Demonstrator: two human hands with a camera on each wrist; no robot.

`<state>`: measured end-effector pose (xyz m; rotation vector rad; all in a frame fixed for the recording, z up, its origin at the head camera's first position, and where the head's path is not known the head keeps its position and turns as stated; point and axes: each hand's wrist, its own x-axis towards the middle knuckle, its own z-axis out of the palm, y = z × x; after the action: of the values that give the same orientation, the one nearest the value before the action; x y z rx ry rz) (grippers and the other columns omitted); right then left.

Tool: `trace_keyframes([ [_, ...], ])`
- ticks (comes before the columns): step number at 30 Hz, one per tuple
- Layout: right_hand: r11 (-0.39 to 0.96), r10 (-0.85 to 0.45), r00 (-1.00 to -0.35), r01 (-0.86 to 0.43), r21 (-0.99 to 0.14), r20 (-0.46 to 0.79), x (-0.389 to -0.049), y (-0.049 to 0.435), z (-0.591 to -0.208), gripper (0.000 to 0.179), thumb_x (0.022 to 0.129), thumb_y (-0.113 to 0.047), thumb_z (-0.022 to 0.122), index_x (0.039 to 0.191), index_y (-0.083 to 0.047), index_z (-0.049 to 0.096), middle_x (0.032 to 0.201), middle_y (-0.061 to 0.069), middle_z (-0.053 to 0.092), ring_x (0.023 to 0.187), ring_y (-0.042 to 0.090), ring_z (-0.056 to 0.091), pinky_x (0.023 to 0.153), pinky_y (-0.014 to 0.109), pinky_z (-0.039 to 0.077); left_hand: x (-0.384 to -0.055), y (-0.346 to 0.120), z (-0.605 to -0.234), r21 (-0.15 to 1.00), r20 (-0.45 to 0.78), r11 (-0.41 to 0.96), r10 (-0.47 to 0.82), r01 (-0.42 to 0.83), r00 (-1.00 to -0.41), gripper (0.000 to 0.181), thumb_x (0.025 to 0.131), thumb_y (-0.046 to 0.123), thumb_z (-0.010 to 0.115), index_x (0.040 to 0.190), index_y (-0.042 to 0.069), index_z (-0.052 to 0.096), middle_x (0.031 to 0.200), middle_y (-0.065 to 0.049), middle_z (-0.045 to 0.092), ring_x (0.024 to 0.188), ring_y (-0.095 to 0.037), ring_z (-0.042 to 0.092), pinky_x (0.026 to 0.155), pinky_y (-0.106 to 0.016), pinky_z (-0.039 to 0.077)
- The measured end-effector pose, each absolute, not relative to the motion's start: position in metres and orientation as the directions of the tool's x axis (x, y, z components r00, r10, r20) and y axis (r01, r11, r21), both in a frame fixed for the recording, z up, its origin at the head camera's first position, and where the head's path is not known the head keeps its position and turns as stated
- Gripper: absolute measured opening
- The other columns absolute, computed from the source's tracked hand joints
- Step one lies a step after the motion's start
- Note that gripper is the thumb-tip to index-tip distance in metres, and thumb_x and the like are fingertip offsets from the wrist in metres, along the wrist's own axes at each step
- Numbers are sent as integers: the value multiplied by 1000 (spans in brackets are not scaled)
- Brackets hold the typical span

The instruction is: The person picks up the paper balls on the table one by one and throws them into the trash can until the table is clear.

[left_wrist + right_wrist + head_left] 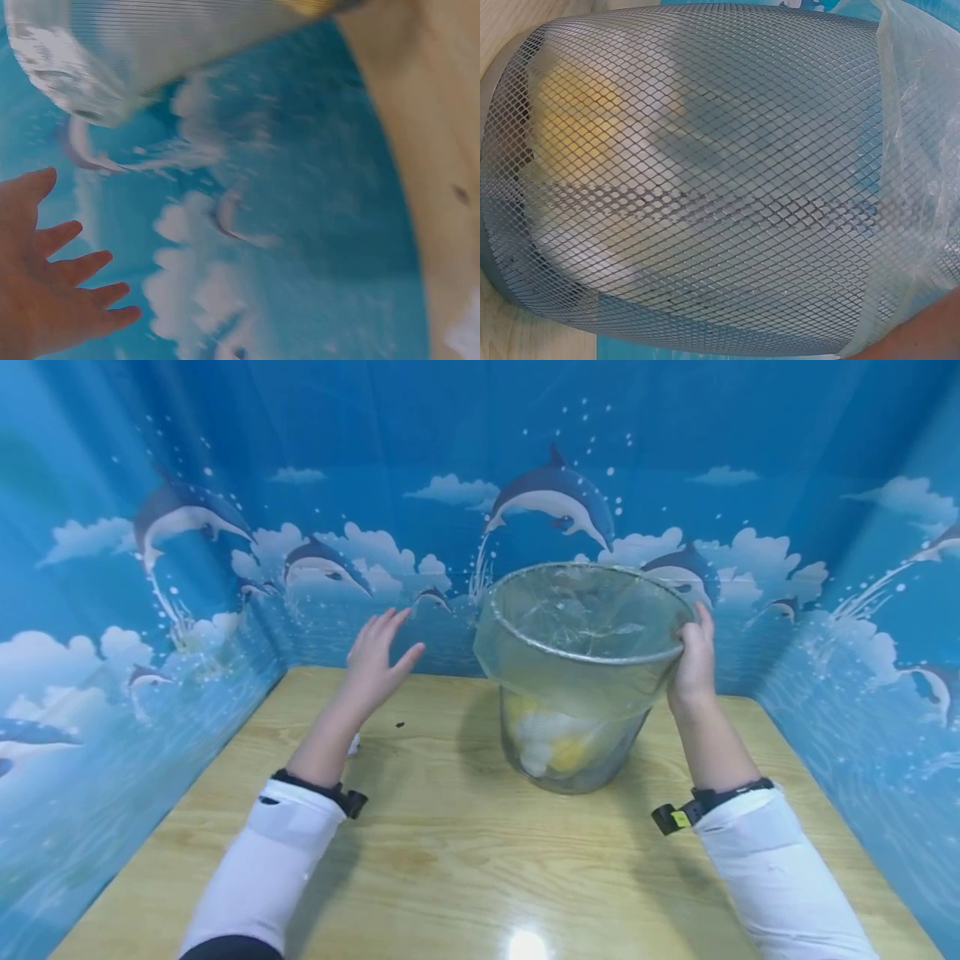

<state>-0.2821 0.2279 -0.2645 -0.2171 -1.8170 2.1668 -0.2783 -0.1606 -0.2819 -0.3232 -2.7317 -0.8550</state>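
A grey wire-mesh wastebasket [611,747] leans to the right over the wooden table, its base low at the tabletop. A translucent plastic bag [570,681] lines it and is folded down over the rim. Yellow and white crumpled pieces [577,124] show through the mesh at the bottom. My right hand [693,664] grips the rim at its right side, thumb up along the edge. To the left of the basket my left hand [375,664] is held in the air, fingers spread and nothing in it; the left wrist view shows its palm.
On the table [420,868], a small white scrap [353,744] lies behind my left wrist, and a dark speck [400,724] is beside it. Blue dolphin-print curtains [375,460] stand close around the back and both sides.
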Motion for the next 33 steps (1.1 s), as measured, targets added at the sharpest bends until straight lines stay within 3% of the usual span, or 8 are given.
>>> trace_keyframes([
  [7,-148,324,-942,-143,-979,89,-282,227,-265,69,92,-15,27,156,-27,6,163,-6,-7,142,12,13,111,25,19,-278,-204,-321,471,186,860,122,198,-975,71,99,40,49,155,10,19,160,-22,10,146,-45,7,116,-63,10],
  [15,-151,321,-944,-138,-979,83,-282,228,-266,69,92,-14,27,157,-27,5,163,-5,-6,143,13,12,113,26,18,-273,-245,-366,370,131,908,160,198,-978,73,98,34,54,151,-2,21,153,-36,14,140,-54,15,113,-65,15],
  [24,-134,323,-942,-138,-981,88,-281,227,-265,69,91,-16,27,156,-28,6,163,-6,-7,140,12,13,109,25,19,-271,-258,-412,280,27,946,164,165,-986,68,95,34,58,148,1,31,147,-37,26,133,-59,25,98,-76,28],
  [33,-128,321,-942,-143,-981,96,-281,227,-266,69,91,-16,28,156,-28,7,163,-5,-6,141,14,15,107,25,21,-268,-254,-433,303,-45,935,208,185,-977,69,94,31,59,147,-2,31,147,-37,26,132,-59,27,97,-74,33],
])
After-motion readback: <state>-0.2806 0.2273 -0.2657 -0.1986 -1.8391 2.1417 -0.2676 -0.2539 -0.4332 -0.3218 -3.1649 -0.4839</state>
